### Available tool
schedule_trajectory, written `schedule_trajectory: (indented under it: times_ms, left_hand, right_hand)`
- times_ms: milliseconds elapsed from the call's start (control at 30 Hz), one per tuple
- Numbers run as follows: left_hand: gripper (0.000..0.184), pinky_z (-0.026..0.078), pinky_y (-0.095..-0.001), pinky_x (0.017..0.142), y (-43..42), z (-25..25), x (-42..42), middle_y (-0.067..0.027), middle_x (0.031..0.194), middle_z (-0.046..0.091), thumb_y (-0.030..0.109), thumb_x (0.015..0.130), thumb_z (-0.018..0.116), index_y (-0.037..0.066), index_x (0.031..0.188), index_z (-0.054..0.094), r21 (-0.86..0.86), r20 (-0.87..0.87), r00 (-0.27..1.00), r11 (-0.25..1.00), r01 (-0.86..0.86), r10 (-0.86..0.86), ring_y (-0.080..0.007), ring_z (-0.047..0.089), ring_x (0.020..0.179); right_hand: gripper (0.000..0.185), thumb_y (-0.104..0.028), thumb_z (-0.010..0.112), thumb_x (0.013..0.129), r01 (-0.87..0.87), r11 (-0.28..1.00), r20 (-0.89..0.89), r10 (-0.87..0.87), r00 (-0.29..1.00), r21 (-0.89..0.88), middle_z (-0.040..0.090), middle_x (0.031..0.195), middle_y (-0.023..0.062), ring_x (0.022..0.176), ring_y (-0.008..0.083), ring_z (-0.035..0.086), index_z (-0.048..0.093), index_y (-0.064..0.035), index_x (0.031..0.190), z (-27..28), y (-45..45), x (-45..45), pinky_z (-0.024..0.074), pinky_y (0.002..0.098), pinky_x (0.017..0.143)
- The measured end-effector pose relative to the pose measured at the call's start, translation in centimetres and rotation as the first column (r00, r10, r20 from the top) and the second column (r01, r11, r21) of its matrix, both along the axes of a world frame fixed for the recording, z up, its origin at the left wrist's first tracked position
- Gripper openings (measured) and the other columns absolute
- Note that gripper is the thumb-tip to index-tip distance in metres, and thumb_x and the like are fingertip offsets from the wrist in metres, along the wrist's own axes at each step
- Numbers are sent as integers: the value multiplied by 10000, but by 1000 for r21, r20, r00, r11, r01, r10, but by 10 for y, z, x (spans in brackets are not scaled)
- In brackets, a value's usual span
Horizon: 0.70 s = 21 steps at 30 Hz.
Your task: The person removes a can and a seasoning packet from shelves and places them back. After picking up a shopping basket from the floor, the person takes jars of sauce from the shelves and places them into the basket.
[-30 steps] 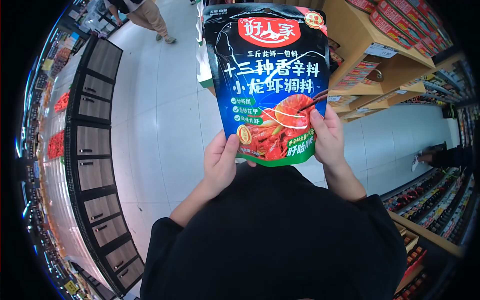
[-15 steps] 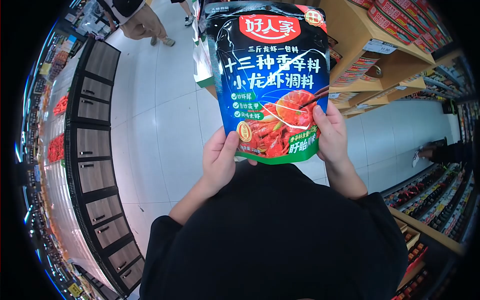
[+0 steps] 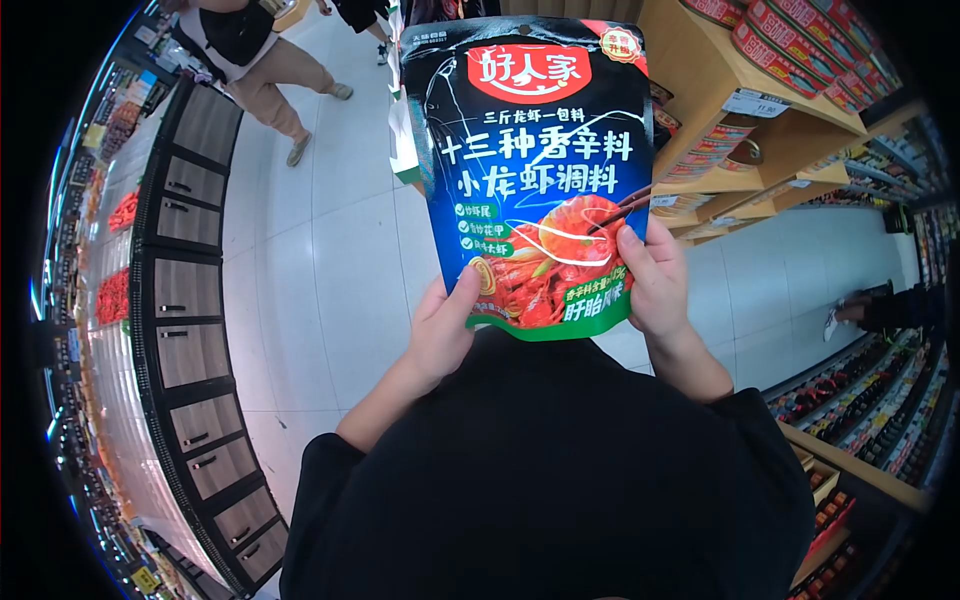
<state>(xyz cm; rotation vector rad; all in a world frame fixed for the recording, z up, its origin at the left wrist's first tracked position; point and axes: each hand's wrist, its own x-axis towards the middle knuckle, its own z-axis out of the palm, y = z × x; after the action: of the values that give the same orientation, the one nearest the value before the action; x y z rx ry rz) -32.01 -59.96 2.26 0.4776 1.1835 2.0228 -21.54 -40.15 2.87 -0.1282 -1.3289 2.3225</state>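
Observation:
Held up in front of my chest is a crayfish seasoning packet (image 3: 535, 180), black and blue with a green bottom edge, a red logo and a picture of red crayfish. Its printed front faces me and it stands nearly upright. My left hand (image 3: 447, 318) grips the lower left edge, thumb on the front. On the lower right edge my right hand (image 3: 655, 275) is closed the same way, thumb pressed on the front. The other fingers of both hands are mostly hidden behind the packet.
Wooden shelves (image 3: 800, 110) with tins (image 3: 785, 50) and a price tag (image 3: 757, 103) stand right. Along the left runs a counter with dark-framed cabinet doors (image 3: 190, 300). A person in tan trousers (image 3: 275, 85) is on the tiled floor (image 3: 310, 260) at upper left. Another person's shoe (image 3: 831, 322) shows right.
The packet and both hands sit slightly lower and further left in view. At upper left, the person in tan trousers now shows more fully, with legs apart. My grip looks the same.

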Motion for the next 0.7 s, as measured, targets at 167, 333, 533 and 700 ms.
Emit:
schedule_trajectory:
  times_ms: [167,333,533,700]
  left_hand:
    - [358,473,-325,899,4,-3,-3,-114,1216,536,253,990,398,17,1259,412,12,39,999,1000,-25,25,-186,559,1088]
    - [307,512,-348,846,14,19,1,-130,1165,565,189,974,428,3,1218,439,-54,392,920,998,14,8,-197,607,991]
    - [424,541,-402,727,14,-10,0,-209,969,603,348,927,473,-29,1114,523,383,582,512,768,513,-632,-357,639,831]
    - [494,543,-389,777,7,-3,2,-200,1109,595,397,937,453,-5,1223,483,-296,222,967,936,192,-128,-277,647,918]
  right_hand:
    - [505,-224,647,853,-50,955,24,44,999,291,546,1184,105,1062,144,546,450,30,1242,-16,-2,10,445,285,891]
    - [707,-360,674,824,-248,960,-228,273,935,132,492,1267,145,1184,254,478,351,-9,1347,-25,-10,-15,385,393,977]
    - [761,-454,663,800,-559,819,-25,561,827,-130,507,1274,151,1156,251,516,352,-18,1340,-39,-25,-29,414,410,969]
    - [580,-265,661,852,-262,942,-10,266,964,-208,557,1204,162,1065,226,580,400,8,1292,-14,-22,-28,474,360,902]
